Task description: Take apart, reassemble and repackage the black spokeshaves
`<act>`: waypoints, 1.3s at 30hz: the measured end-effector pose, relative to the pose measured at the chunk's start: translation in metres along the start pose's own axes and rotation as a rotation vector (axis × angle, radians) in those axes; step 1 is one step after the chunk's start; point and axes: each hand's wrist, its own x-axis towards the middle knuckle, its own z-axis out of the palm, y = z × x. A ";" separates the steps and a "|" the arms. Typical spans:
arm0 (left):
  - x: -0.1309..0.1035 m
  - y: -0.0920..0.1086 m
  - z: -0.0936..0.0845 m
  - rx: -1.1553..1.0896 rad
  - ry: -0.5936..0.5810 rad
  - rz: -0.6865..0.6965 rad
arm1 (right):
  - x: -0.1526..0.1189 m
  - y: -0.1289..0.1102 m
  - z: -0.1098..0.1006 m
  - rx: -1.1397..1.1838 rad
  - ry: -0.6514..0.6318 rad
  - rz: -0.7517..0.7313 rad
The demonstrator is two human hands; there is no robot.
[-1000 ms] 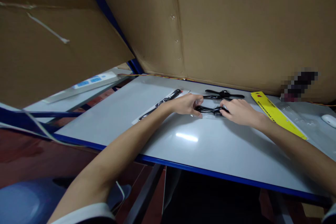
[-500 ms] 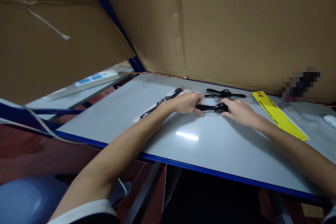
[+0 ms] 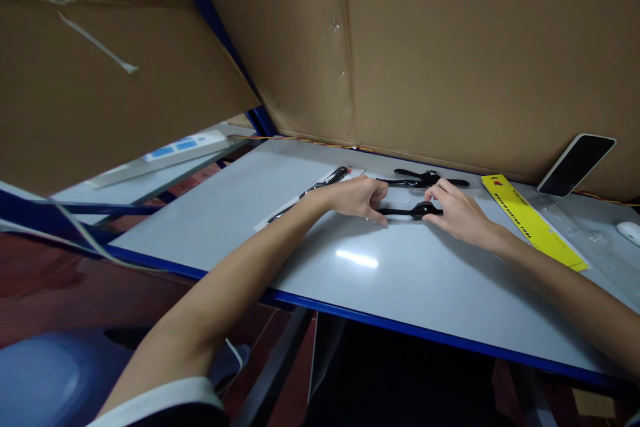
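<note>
A black spokeshave (image 3: 410, 211) lies low over the white table in front of me. My left hand (image 3: 363, 199) has its thumb and fingers curled round the left handle end. On the other side, my right hand (image 3: 457, 213) pinches the tool near its middle body, hiding the right handle. Just behind it rests another black spokeshave (image 3: 431, 178), with a further black handle (image 3: 400, 182) beside it, partly covered by my hands. Left of my left wrist, a black tool in clear packaging (image 3: 331, 177) lies slanted, partly hidden by my forearm.
A yellow card (image 3: 533, 223) printed "woodworking tool" lies at the right, next to clear plastic packaging (image 3: 575, 227). A phone (image 3: 577, 165) leans on the cardboard wall (image 3: 475, 67). A white mouse (image 3: 629, 231) sits at the far right. A power strip (image 3: 175, 150) lies on the left shelf.
The black spokeshave has turned in my hands, its middle body now showing differently. My right hand has shifted slightly right, with its fingers raised higher. My left hand stays nearly still.
</note>
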 end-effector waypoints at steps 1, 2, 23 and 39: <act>-0.001 -0.001 -0.001 -0.024 -0.028 0.002 | -0.001 0.000 0.001 -0.015 0.021 -0.038; -0.001 -0.002 -0.002 -0.054 -0.060 0.004 | -0.004 0.001 0.003 -0.030 0.038 -0.076; -0.003 -0.087 -0.040 -0.386 1.328 -0.038 | -0.017 0.043 0.001 0.011 0.311 -0.081; -0.011 -0.048 -0.021 0.136 1.108 0.050 | -0.012 0.027 0.027 0.180 0.253 -0.100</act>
